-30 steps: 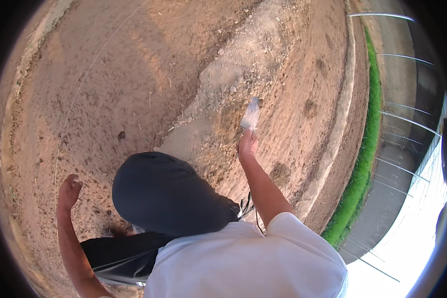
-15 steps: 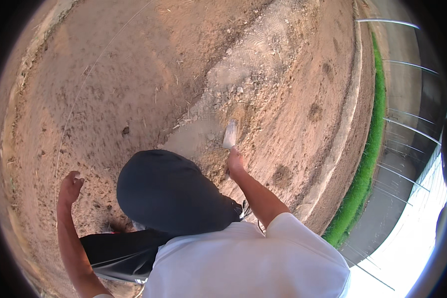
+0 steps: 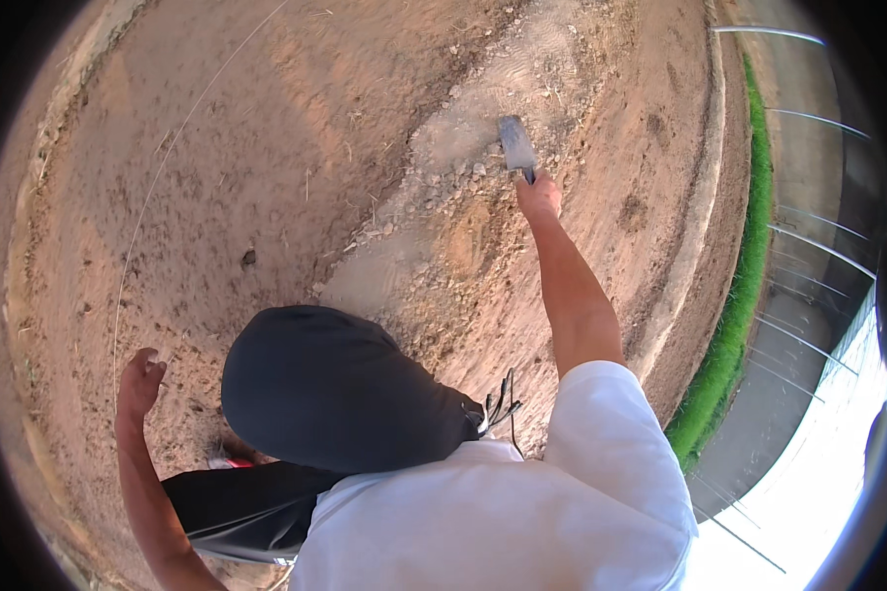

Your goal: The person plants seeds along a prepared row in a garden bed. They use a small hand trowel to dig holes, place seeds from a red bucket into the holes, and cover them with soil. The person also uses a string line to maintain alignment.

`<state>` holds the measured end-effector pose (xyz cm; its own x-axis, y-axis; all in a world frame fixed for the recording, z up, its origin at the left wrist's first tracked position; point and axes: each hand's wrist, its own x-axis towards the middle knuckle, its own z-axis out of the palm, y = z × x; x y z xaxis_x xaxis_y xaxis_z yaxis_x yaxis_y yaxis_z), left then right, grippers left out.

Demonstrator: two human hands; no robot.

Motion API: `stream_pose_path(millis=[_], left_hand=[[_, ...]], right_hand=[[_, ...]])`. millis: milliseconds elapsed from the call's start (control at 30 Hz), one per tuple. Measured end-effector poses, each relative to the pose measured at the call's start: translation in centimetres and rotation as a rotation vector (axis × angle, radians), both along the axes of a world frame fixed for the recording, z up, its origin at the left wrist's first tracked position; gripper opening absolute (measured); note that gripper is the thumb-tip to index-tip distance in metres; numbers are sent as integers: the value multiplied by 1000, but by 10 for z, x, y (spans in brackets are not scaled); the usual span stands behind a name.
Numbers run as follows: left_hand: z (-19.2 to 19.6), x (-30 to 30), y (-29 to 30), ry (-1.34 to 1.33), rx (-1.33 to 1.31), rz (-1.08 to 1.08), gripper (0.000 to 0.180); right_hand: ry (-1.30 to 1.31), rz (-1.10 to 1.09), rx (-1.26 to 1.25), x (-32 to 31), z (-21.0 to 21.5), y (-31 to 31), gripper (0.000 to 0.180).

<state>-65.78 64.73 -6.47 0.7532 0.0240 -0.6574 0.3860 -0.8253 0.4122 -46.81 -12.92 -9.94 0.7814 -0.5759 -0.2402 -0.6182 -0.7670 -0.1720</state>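
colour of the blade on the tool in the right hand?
Grey metal blade, dusted pale; head view.

Bare reddish-brown dirt ground (image 3: 296,148), paler gravelly strip (image 3: 463,148) down the middle. Thin white string line (image 3: 158,167) stretched across soil at left. Green grass strip (image 3: 734,315) along right edge, wire fence (image 3: 818,246) just beyond.
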Motion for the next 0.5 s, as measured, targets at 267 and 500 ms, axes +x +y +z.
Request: stream_pose_path(millis=[267,500], left_hand=[[5,-1,-12,75,5,15,38],[4,1,-23,9,7,22,37]], right_hand=[[331,206,324,-70,-45,45,87],[514,211,150,-66,-64,69,119]])
